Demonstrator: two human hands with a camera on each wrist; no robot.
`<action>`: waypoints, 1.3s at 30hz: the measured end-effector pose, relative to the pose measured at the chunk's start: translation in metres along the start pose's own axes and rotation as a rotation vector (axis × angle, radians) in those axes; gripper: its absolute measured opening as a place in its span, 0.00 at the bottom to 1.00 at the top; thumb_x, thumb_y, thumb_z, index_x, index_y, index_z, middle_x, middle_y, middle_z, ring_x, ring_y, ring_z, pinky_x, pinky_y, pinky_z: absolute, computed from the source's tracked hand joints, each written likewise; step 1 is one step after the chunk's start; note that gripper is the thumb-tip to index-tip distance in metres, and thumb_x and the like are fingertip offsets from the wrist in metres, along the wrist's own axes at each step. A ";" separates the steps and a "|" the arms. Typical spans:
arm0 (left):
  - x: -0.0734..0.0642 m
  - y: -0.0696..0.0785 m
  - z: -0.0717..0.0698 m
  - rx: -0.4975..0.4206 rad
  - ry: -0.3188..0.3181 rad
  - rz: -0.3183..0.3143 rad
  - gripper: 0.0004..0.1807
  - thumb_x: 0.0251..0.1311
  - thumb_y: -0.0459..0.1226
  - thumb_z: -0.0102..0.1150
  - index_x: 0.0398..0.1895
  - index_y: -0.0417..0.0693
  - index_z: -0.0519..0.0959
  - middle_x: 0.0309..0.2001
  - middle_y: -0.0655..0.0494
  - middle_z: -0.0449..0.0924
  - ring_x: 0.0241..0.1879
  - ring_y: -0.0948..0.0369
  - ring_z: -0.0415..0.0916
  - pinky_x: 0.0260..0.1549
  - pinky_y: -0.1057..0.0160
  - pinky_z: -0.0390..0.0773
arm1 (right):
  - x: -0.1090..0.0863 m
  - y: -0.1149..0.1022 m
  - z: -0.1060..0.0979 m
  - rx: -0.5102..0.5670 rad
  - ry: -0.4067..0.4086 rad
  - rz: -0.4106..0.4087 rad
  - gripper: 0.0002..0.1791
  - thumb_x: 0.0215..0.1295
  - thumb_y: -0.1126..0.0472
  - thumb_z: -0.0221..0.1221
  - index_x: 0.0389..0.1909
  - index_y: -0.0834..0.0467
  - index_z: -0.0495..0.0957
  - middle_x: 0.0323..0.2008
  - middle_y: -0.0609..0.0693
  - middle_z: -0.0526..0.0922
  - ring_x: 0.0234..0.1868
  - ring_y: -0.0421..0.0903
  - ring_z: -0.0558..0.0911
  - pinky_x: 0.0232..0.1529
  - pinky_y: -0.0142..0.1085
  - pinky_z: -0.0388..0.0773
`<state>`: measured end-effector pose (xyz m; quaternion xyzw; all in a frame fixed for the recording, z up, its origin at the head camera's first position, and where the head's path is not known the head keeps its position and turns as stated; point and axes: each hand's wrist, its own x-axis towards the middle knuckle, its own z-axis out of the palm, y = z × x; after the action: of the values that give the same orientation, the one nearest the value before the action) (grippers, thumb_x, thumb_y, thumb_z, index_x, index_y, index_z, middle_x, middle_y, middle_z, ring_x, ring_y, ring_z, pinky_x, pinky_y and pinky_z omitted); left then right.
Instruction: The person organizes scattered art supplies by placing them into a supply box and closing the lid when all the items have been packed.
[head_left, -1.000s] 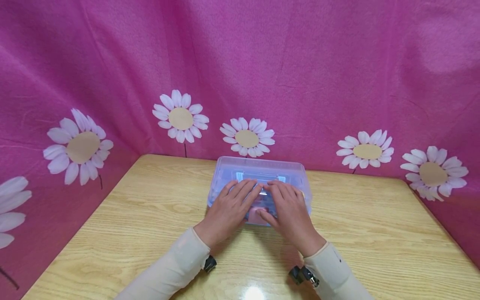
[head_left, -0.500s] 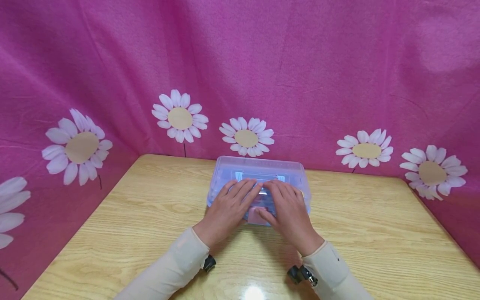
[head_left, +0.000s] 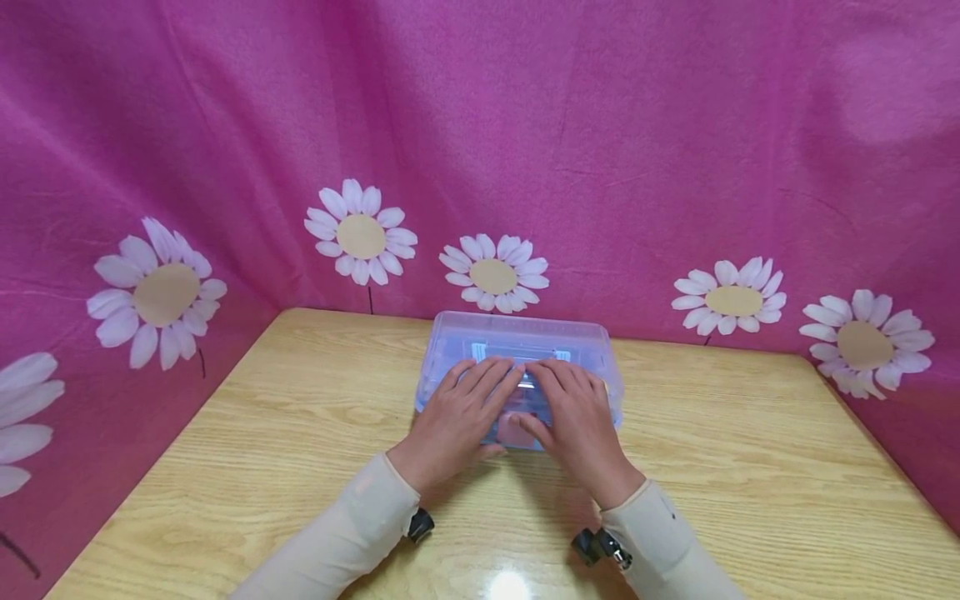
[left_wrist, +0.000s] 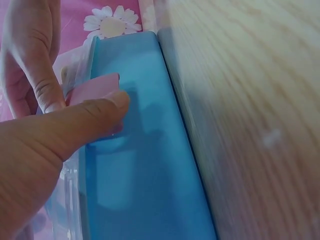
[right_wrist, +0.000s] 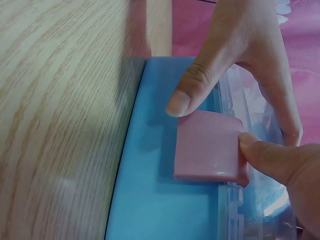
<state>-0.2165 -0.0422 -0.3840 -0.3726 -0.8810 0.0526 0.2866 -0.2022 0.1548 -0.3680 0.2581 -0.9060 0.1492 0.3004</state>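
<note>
A plastic case with a clear lid, a blue base and a pink latch sits on the table. Over the left part of the lid lies my left hand, its fingers extended and its thumb at the latch's lower edge. My right hand rests over the right part, fingers stretched forward, with the thumb pressing the latch's upper edge near the lid. Both sets of fingertips nearly meet around the lid's middle. The case's contents are mostly hidden beneath the hands.
The wooden table spreads to both sides and in front of the case. Behind stands a magenta cloth printed with white daisies, close to the case's far edge. A small black wrist camera hangs below the left cuff, another below the right.
My left thumb has shifted toward me and now shows below the latch's left side. The right fingertips have edged slightly left since a second ago. The case stays in place.
</note>
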 end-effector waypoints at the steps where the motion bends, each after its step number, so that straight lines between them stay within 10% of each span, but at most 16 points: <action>1: 0.000 0.000 0.000 -0.006 0.002 -0.003 0.64 0.42 0.64 0.70 0.76 0.44 0.48 0.73 0.51 0.55 0.72 0.55 0.50 0.71 0.52 0.49 | 0.000 0.000 0.000 0.000 -0.003 0.001 0.36 0.50 0.46 0.71 0.58 0.60 0.74 0.53 0.54 0.77 0.56 0.54 0.72 0.57 0.52 0.66; 39: 0.004 0.004 0.006 0.009 0.076 -0.032 0.57 0.39 0.59 0.74 0.71 0.45 0.59 0.68 0.51 0.63 0.68 0.55 0.57 0.64 0.53 0.60 | 0.000 -0.001 0.000 -0.007 0.001 0.009 0.36 0.49 0.47 0.73 0.57 0.60 0.74 0.53 0.54 0.77 0.56 0.54 0.73 0.56 0.52 0.66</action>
<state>-0.2192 -0.0362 -0.3881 -0.3591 -0.8751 0.0379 0.3223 -0.2017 0.1540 -0.3675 0.2530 -0.9075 0.1477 0.3012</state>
